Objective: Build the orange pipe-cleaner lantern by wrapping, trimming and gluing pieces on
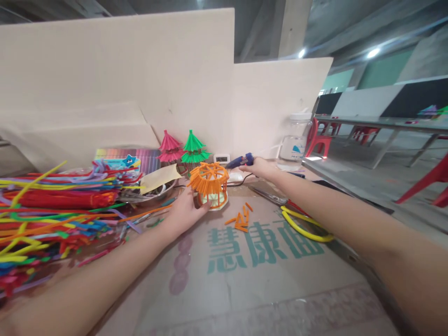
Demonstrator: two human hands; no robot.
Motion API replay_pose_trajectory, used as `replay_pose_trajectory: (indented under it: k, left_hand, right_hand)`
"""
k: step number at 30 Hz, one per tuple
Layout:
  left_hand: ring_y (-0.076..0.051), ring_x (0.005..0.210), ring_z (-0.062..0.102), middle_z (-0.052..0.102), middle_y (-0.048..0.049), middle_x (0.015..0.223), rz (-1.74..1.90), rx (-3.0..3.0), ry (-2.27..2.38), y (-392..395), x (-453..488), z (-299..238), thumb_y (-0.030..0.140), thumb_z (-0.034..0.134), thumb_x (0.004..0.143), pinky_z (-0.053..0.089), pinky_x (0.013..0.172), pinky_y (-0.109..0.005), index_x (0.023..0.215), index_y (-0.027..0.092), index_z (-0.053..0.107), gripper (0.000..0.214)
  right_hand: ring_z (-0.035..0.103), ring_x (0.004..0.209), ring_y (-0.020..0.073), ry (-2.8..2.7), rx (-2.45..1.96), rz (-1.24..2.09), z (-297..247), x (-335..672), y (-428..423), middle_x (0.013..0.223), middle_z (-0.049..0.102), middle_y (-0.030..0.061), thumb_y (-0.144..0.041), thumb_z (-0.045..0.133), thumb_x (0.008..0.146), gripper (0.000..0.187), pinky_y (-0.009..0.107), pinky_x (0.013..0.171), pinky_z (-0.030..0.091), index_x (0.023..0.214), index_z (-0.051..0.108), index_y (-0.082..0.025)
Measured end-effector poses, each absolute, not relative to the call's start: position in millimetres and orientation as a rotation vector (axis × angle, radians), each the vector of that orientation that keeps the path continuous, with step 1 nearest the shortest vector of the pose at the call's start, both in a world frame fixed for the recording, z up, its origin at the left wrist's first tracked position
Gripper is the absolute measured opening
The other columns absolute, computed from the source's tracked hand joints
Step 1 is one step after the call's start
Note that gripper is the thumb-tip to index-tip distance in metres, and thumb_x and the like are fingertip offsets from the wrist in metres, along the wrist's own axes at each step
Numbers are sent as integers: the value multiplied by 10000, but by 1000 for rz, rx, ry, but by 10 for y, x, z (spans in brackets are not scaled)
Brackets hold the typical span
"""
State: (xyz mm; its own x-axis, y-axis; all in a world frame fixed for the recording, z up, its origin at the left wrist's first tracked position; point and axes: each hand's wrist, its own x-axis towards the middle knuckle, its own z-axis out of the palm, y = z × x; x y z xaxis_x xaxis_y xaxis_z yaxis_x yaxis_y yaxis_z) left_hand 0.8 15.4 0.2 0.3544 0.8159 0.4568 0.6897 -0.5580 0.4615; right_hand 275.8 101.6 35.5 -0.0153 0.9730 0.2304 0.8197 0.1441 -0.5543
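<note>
An orange pavilion model (209,179) made of pipe-cleaner pieces stands on a pale base, its roof partly covered with short strips. My left hand (186,211) grips its left side and base, with the thumb at the front. To the right, my right hand (262,168) is closed around a dark blue hot glue gun (241,161), whose nozzle points left toward the model's roof. Cut orange pipe-cleaner pieces (241,221) lie loose on the cardboard in front of the model. Behind it are a pink pavilion model (170,147) and a green one (193,148).
Bundles of coloured pipe cleaners (59,205) pile up at left, beside a metal bowl (157,193). Scissors (268,195) and yellow pipe cleaners (304,226) lie near my right forearm. A clear plastic jug (294,142) stands at back right, before a pale board (273,102).
</note>
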Motion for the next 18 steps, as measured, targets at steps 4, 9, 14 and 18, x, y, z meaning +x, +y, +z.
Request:
replay_pose_trajectory:
  k: [4,9,14,18]
  left_hand:
    - [-297,1163,598,635,-124,1232,974,2449,1375,168,-4,-6,403,595,837,478,1010,-451,1201,164,531,441]
    - [-294,1098,626,637,-128,1194,1011,2451,1378,195,-19,-26,408,593,832,502,967,-457,1198,159,532,447]
    - [-295,1132,616,631,-121,1232,1024,2442,1344,203,-14,-25,390,606,826,493,982,-449,1227,171,522,464]
    - [-288,1124,627,636,-115,1232,1010,2428,1333,209,-16,-23,387,605,832,490,985,-441,1265,179,494,493]
  right_hand:
    - [680,764,192,-1964,-1768,364,218,2803,1158,882,750,82,-398,693,817,316,254,705,505,979,724,-128]
    - [676,920,177,-2155,-1773,276,309,3171,1052,1119,726,73,-423,642,848,445,225,779,485,1211,657,-166]
    - [670,926,247,-2267,-1938,42,466,3620,683,1012,749,101,-305,655,799,265,289,777,462,1014,749,-182]
    - [672,763,236,-2315,-2043,-29,457,3785,380,832,751,102,-312,645,785,182,287,658,438,839,767,-188]
